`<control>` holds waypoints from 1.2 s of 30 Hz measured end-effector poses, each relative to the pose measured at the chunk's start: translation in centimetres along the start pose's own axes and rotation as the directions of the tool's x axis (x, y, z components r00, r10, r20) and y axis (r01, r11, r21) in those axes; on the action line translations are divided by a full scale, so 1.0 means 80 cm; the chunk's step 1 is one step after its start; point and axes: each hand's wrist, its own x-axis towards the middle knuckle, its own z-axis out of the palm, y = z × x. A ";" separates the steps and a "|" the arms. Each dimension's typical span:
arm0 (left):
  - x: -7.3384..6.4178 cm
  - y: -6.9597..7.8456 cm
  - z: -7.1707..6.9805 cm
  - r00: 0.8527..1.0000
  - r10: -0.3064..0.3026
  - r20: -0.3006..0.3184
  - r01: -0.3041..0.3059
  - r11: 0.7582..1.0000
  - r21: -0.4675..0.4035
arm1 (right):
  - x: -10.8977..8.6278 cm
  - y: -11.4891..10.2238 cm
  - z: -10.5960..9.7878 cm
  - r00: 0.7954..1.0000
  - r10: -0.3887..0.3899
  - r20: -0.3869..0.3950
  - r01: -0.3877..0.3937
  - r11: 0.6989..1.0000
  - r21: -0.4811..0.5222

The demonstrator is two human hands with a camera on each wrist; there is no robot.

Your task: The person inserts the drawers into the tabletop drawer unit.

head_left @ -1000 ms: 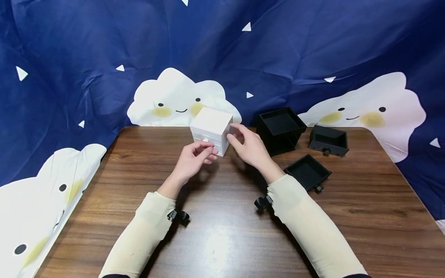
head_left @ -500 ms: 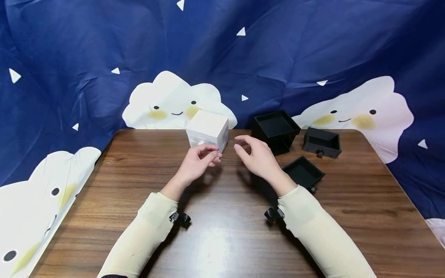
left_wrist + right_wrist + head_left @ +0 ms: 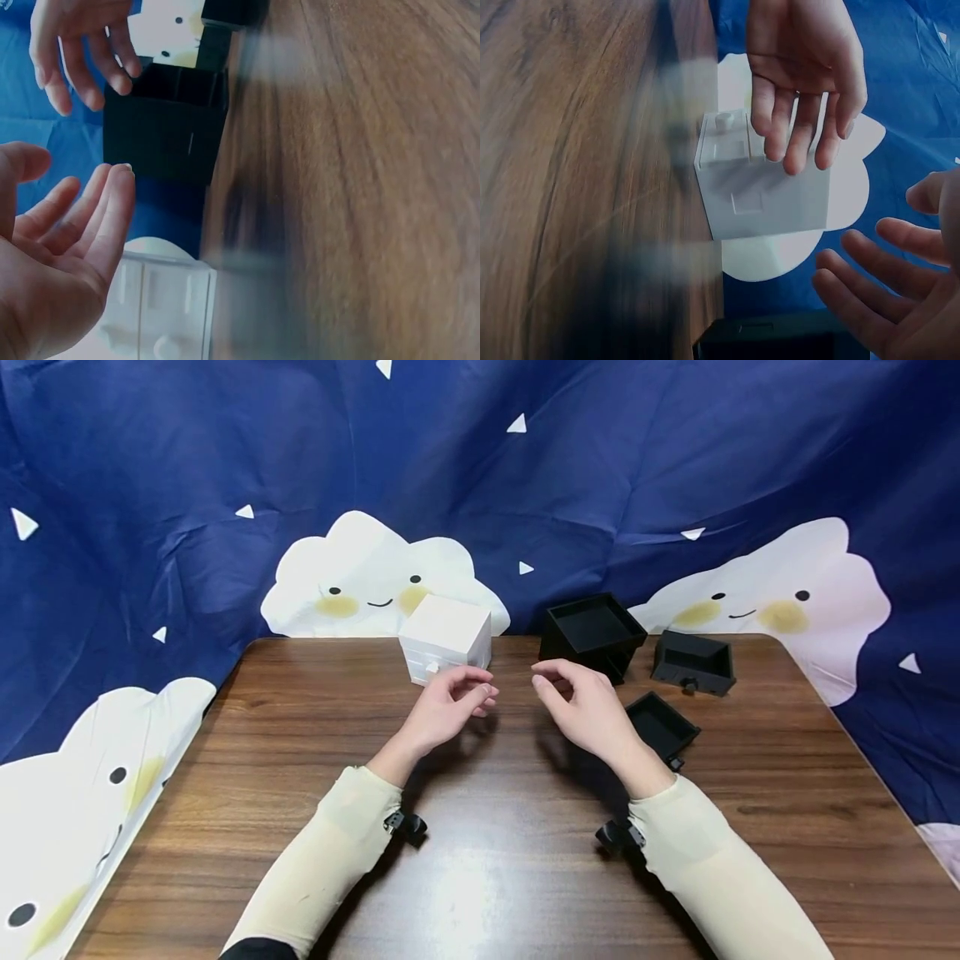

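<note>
In the head view a small white box with drawers [image 3: 446, 632] and knobs stands at the back of the table. My left hand [image 3: 444, 708] hovers just in front of it, fingers loosely bent and holding nothing. To its right my right hand [image 3: 588, 708] is held in the air, also bare, with relaxed fingers. Behind that hand stands a black drawer cabinet [image 3: 576, 647] with an open top. One black drawer [image 3: 693, 662] sits to the cabinet's right, and another black drawer [image 3: 660, 725] lies nearer, partly covered by the right hand and wrist.
The wooden table [image 3: 315, 727] reaches back to a blue curtain [image 3: 450, 460] printed with white clouds. Each wrist carries a small black camera, the left camera [image 3: 407, 828] and the right camera [image 3: 617, 838].
My right hand has left the white box's side and moved right, towards the black cabinet. My left hand has shifted slightly right, away from the box's front. The box stays in place.
</note>
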 end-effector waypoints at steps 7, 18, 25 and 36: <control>0.008 -0.006 0.011 1.000 0.007 0.026 -0.007 1.000 0.004 | -0.017 0.009 -0.015 0.999 -0.020 -0.048 0.019 1.000 -0.017; 0.024 0.000 0.031 0.999 0.002 0.037 -0.004 0.999 0.034 | -0.039 0.020 -0.037 0.998 -0.017 -0.064 0.014 0.998 -0.054; 0.038 -0.001 0.038 0.999 -0.001 0.032 0.000 0.999 0.046 | -0.054 0.030 -0.047 0.996 -0.004 -0.089 -0.003 0.997 -0.076; 0.057 -0.001 0.048 0.999 0.039 0.011 -0.040 0.997 0.058 | -0.077 0.047 -0.064 0.987 -0.047 -0.154 0.029 0.993 -0.112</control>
